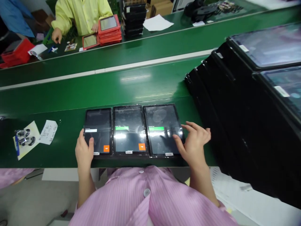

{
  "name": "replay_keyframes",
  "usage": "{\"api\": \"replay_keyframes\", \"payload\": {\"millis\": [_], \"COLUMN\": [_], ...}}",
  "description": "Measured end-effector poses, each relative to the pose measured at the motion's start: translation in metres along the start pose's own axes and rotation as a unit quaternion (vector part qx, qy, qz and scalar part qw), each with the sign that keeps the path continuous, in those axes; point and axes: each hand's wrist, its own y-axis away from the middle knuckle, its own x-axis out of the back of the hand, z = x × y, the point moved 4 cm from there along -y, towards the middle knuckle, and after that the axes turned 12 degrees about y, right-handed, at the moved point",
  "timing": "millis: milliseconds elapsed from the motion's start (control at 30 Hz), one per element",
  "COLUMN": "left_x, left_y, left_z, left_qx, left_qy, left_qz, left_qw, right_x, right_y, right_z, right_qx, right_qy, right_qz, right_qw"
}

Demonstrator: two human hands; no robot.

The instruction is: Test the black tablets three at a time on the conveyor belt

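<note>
Three black tablets lie side by side at the near edge of the green bench: a left tablet [98, 127], a middle tablet [129, 128] and a right tablet [162, 125]. Their screens are lit, with green bars on the middle and right ones and orange squares on the left and middle ones. My left hand [84, 152] grips the left tablet's lower left corner, thumb on the screen. My right hand [192, 141] rests at the right tablet's right edge, fingers spread, thumb touching the screen.
Stacked black trays of tablets [246, 103] fill the right side. Paper notes [48, 131] and metal clips on a card [24, 138] lie at left. Across the green conveyor [131, 62], a person in a yellow coat [80, 15] works beside stacked red-cased tablets [109, 29].
</note>
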Motion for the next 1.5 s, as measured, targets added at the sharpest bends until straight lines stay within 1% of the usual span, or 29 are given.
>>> {"api": "replay_keyframes", "payload": {"millis": [133,200,233,267,300,367,400,433,467,500,567,600,667,733,800,867,900,1000,1067,1100,1167,1200,1233,1267,1333,1367,1433,1500], "left_x": [-0.001,-0.001,0.001,0.005,0.011,0.025,0.029,0.031,0.029,0.023,0.003,-0.009,-0.032,-0.046,-0.049,-0.044,-0.042,-0.042,-0.048,-0.051,-0.053,-0.05,-0.044,-0.037,-0.022,-0.015,-0.006,-0.004], "left_y": [0.0,-0.001,-0.003,-0.006,-0.011,-0.026,-0.035,-0.047,-0.06,-0.074,-0.098,-0.108,-0.119,-0.12,-0.114,-0.108,-0.106,-0.111,-0.115,-0.116,-0.112,-0.109,-0.104,-0.099,-0.092,-0.09,-0.088,-0.09], "left_z": [-0.001,-0.009,-0.014,-0.019,-0.024,-0.03,-0.029,-0.026,-0.019,-0.01,0.015,0.029,0.051,0.066,0.071,0.069,0.067,0.067,0.071,0.074,0.077,0.077,0.076,0.073,0.065,0.06,0.051,0.046], "left_qx": [-0.005,-0.007,-0.016,-0.034,-0.059,-0.12,-0.15,-0.182,-0.214,-0.247,-0.309,-0.333,-0.367,-0.39,-0.404,-0.409,-0.41,-0.407,-0.408,-0.409,-0.417,-0.422,-0.428,-0.434,-0.44,-0.439,-0.43,-0.41], "left_qy": [-0.021,-0.036,-0.034,-0.026,-0.012,0.012,0.017,0.021,0.028,0.036,0.037,0.024,-0.02,-0.057,-0.075,-0.092,-0.101,-0.118,-0.105,-0.09,-0.051,-0.032,-0.019,-0.013,-0.019,-0.025,-0.039,-0.052], "left_qz": [-0.021,-0.041,-0.043,-0.028,0.002,0.08,0.104,0.105,0.079,0.033,-0.077,-0.128,-0.21,-0.263,-0.293,-0.299,-0.293,-0.26,-0.261,-0.273,-0.303,-0.311,-0.311,-0.303,-0.27,-0.249,-0.208,-0.169], "left_qw": [1.0,0.998,0.998,0.999,0.998,0.99,0.983,0.978,0.973,0.968,0.947,0.934,0.906,0.881,0.863,0.857,0.858,0.868,0.869,0.866,0.855,0.851,0.849,0.848,0.856,0.863,0.878,0.895], "right_x": [0.004,0.009,0.011,0.015,0.018,0.023,0.024,0.021,0.017,0.009,-0.011,-0.022,-0.046,-0.064,-0.07,-0.066,-0.063,-0.058,-0.06,-0.061,-0.061,-0.059,-0.056,-0.053,-0.047,-0.045,-0.043,-0.041], "right_y": [-0.005,-0.008,-0.009,-0.011,-0.013,-0.021,-0.028,-0.037,-0.047,-0.058,-0.082,-0.093,-0.111,-0.12,-0.118,-0.112,-0.109,-0.112,-0.119,-0.121,-0.123,-0.123,-0.123,-0.122,-0.12,-0.117,-0.11,-0.105], "right_z": [-0.007,-0.009,-0.009,-0.008,-0.006,-0.002,-0.001,-0.003,-0.008,-0.017,-0.044,-0.06,-0.09,-0.111,-0.12,-0.123,-0.123,-0.126,-0.129,-0.13,-0.123,-0.114,-0.102,-0.086,-0.05,-0.034,-0.013,-0.005], "right_qx": [0.008,0.013,0.016,0.019,0.021,0.023,0.028,0.042,0.064,0.094,0.166,0.196,0.238,0.262,0.295,0.328,0.337,0.325,0.314,0.319,0.343,0.348,0.342,0.322,0.262,0.242,0.239,0.25], "right_qy": [0.002,0.003,0.004,0.005,0.006,-0.008,-0.025,-0.047,-0.071,-0.093,-0.118,-0.119,-0.098,-0.064,-0.041,-0.041,-0.048,-0.06,-0.054,-0.052,-0.062,-0.07,-0.075,-0.072,-0.051,-0.04,-0.035,-0.043], "right_qz": [-0.009,-0.003,0.0,0.005,0.008,0.003,-0.012,-0.039,-0.073,-0.109,-0.168,-0.18,-0.196,-0.217,-0.221,-0.224,-0.226,-0.217,-0.212,-0.218,-0.234,-0.234,-0.226,-0.214,-0.195,-0.197,-0.213,-0.21], "right_qw": [1.0,1.0,1.0,1.0,1.0,1.0,0.999,0.997,0.993,0.985,0.964,0.957,0.946,0.938,0.929,0.917,0.913,0.919,0.924,0.921,0.907,0.905,0.909,0.919,0.944,0.949,0.947,0.944]}}
